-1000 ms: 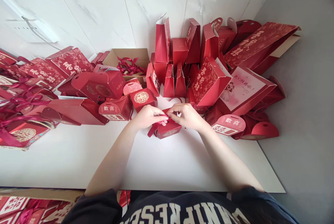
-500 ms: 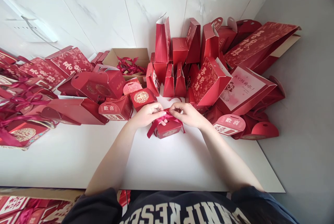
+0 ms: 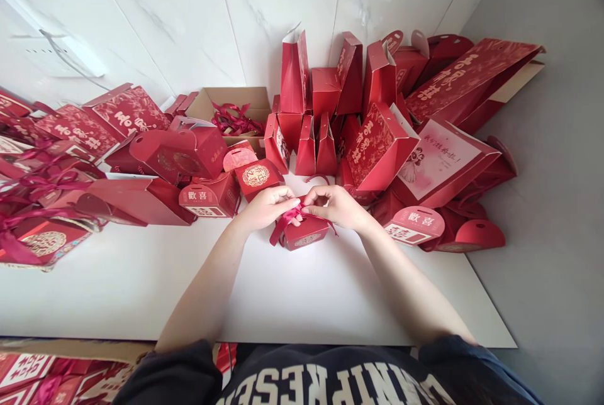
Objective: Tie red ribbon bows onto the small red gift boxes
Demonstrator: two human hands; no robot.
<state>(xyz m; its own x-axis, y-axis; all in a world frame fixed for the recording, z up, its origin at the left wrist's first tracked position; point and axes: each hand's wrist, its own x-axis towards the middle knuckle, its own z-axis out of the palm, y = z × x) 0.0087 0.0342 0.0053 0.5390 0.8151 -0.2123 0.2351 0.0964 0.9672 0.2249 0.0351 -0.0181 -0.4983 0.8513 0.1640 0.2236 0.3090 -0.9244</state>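
Note:
A small red box (image 3: 306, 236) with a gold round print stands on the white table, between my hands. Around its top runs a magenta ribbon (image 3: 283, 226), with one tail hanging at the left and another end at the right. My left hand (image 3: 270, 207) pinches the ribbon above the box's left side. At the right, my right hand (image 3: 336, 207) has thumb and forefinger closed on the ribbon, close to the left fingertips. The knot or loop between the fingers is partly hidden.
Red gift boxes (image 3: 210, 196) and upright bags (image 3: 295, 75) crowd the back and right of the white table (image 3: 302, 304). A cardboard box (image 3: 236, 95) of ribbons stands behind. Ribboned boxes (image 3: 44, 241) lie left; a carton (image 3: 75, 349) of red packets is at lower left.
My right fingertips have moved slightly left, closer to the left ones. The ribbon looks more bunched between them, and its left tail has shifted a little right.

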